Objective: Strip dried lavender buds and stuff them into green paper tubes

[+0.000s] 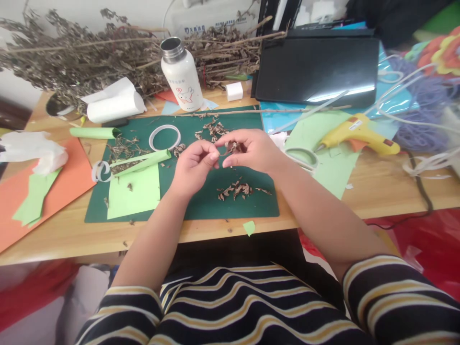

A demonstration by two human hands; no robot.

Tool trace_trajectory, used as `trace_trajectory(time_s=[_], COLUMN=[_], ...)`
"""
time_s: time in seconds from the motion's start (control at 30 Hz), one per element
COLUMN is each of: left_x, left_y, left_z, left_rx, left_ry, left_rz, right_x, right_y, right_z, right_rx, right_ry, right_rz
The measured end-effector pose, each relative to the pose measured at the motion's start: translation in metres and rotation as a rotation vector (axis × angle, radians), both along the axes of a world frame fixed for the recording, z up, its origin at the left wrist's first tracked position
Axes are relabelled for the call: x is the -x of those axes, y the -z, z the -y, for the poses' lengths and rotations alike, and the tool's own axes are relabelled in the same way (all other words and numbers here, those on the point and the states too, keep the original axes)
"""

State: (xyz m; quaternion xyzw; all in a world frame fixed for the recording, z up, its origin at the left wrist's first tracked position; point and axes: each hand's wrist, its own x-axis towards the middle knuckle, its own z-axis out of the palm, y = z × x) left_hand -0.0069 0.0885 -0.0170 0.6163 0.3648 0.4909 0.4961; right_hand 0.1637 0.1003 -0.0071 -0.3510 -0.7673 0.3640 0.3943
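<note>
Over the green cutting mat (201, 206), my right hand (251, 148) holds a brown dried leaf (235, 147) between thumb and fingers. My left hand (197, 165) is closed in a pinch, its fingertips close to those of my right hand; whether it grips a bit of the same leaf is hidden. Crumbled dried leaves (237, 190) lie on the mat below my hands, and another heap (212, 129) lies beyond them. To the left, a light green paper sheet (134, 194) and a rolled green paper (143, 162) lie beside dried stems.
A bundle of dried plants (82, 52) lies along the back, behind an uncapped white bottle (183, 79). A roll of tape (164, 138) sits on the mat. To the right are a yellow glue gun (359, 134), a dark tablet-like slab (318, 69) and white cables.
</note>
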Motion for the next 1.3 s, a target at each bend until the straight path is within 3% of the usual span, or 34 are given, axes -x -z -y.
trace_trajectory(time_s=[0.2, 0.37, 0.5, 0.67, 0.73, 0.87, 0.93, 1.07, 1.17, 1.3], left_x=[-0.006, -0.009, -0.010, 0.000, 0.003, 0.006, 0.007, 0.009, 0.007, 0.002], left_y=[0.003, 0.000, -0.009, -0.013, -0.010, -0.007, -0.009, -0.013, -0.009, -0.002], left_z=[0.002, 0.006, 0.006, -0.003, -0.006, -0.002, 0.001, 0.002, 0.002, 0.003], left_rx=[0.066, 0.133, 0.155, 0.177, 0.143, 0.056, -0.045, -0.165, -0.243, -0.312], left_ry=[-0.032, -0.002, -0.015, -0.181, -0.190, 0.034, 0.059, 0.000, -0.052, -0.217], left_rz=[0.093, 0.145, 0.203, 0.231, 0.157, -0.077, -0.206, -0.384, -0.396, -0.408], right_x=[0.011, 0.011, 0.006, 0.000, 0.002, 0.010, 0.011, 0.008, 0.008, 0.012], right_y=[0.004, 0.003, 0.000, -0.001, 0.000, 0.002, 0.003, 0.003, 0.003, 0.004], right_z=[0.006, 0.007, 0.006, 0.003, 0.003, 0.004, 0.005, 0.005, 0.005, 0.007], right_rx=[-0.216, -0.360, -0.358, -0.297, -0.290, -0.304, -0.316, -0.368, -0.419, -0.447], right_ry=[0.176, 0.162, 0.105, 0.272, 0.230, 0.120, 0.102, 0.054, 0.043, 0.086], right_rz=[-0.017, -0.003, 0.044, 0.028, 0.028, 0.042, 0.063, 0.125, 0.167, 0.189])
